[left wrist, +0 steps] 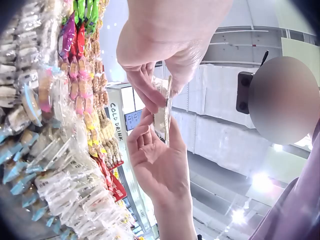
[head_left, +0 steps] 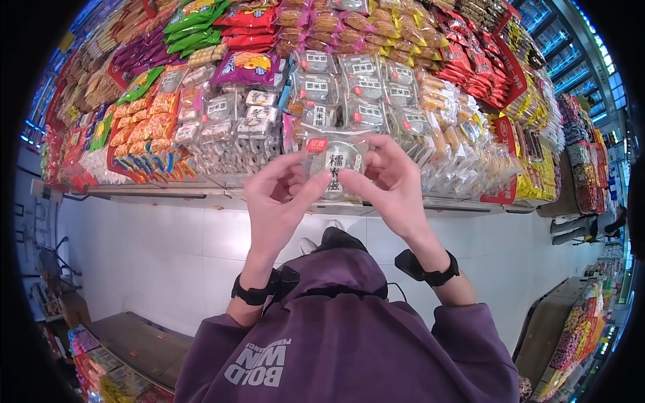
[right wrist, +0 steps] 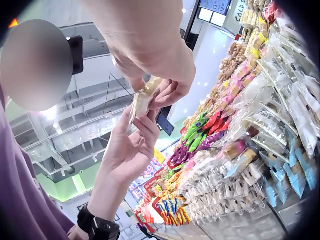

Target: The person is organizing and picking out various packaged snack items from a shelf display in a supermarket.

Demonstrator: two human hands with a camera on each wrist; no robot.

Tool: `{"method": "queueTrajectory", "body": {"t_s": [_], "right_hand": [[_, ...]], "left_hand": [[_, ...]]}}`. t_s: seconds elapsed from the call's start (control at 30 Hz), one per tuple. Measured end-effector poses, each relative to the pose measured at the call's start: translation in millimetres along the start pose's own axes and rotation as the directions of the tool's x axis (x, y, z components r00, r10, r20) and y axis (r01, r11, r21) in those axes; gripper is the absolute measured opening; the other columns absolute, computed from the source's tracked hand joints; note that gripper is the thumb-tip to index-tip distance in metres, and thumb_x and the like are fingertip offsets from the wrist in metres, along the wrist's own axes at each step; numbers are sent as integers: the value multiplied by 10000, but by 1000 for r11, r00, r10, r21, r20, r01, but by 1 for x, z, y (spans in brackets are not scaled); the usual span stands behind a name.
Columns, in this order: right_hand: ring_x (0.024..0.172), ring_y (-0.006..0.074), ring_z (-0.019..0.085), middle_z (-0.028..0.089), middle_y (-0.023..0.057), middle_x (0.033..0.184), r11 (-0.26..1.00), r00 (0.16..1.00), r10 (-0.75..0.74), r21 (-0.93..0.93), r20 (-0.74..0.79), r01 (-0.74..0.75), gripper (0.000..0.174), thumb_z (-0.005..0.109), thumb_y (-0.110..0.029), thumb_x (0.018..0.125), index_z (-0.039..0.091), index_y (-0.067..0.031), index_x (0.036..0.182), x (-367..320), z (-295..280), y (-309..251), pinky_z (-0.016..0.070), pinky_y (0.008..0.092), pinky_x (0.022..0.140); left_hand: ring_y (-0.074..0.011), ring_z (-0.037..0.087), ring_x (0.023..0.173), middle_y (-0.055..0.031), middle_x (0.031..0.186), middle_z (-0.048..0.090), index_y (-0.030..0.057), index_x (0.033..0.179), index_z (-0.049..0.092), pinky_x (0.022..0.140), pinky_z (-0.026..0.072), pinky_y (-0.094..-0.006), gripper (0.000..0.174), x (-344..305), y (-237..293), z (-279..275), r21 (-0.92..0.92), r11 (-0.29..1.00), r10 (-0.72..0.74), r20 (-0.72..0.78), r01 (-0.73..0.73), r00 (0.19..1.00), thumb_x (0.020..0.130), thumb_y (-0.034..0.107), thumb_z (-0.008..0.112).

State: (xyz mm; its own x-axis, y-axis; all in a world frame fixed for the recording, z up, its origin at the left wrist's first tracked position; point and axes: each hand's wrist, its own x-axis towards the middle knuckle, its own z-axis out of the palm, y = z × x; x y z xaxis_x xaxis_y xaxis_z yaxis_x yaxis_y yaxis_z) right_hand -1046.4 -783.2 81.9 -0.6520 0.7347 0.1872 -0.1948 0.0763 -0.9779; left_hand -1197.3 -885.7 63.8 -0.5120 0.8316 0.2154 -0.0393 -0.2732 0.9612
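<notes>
Both hands hold one clear plastic packet (head_left: 334, 160) upright above the front edge of the snack display. It has a red tag, a white label with dark characters and a pale round food inside. The left hand (head_left: 277, 195) pinches its left side, thumb on the front and fingers behind. On the other side the right hand (head_left: 393, 188) pinches it the same way, and the two thumb tips nearly meet on the label. Edge-on, the packet (left wrist: 162, 112) looks thin in the left wrist view. Similar packets (head_left: 366, 87) lie in rows just beyond the hands.
Heaped snack bags cover the display, with green bags (head_left: 195, 27) at the back left and red bags (head_left: 467, 64) at the right. A metal shelf edge (head_left: 222, 195) runs along its front. Another person (head_left: 591, 225) stands far right. More snack stands (head_left: 571, 329) are behind.
</notes>
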Motion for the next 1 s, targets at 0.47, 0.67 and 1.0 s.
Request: {"method": "queueTrajectory", "body": {"t_s": [0.47,0.67,1.0], "right_hand": [[1098,168,629,631,113,1210,868,981,189,459,45,-188,360,455,-166,1051,451,-19,1380,3,-22,25,516,322,950],[994,106,628,659,79,1143,874,983,179,465,-39,-141,335,506,-158,1035,484,-2,1331,12,-48,23,511,280,840],[725,0,530,621,-22,829,992,979,41,124,-200,-16,322,729,-15,875,550,-23,1144,31,-91,-7,401,177,579]], "left_hand": [[-78,617,722,-68,942,619,-31,1132,654,551,509,-198,407,15,6,70,290,908,333,-60,-303,941,762,47,805],[-81,621,724,-63,958,620,-22,1144,647,566,517,-220,406,31,11,96,339,905,283,-25,-258,959,772,46,792],[-87,610,969,-77,1089,642,-96,1229,584,843,498,-234,370,59,-15,99,-142,963,-231,17,231,973,910,56,694]]}}
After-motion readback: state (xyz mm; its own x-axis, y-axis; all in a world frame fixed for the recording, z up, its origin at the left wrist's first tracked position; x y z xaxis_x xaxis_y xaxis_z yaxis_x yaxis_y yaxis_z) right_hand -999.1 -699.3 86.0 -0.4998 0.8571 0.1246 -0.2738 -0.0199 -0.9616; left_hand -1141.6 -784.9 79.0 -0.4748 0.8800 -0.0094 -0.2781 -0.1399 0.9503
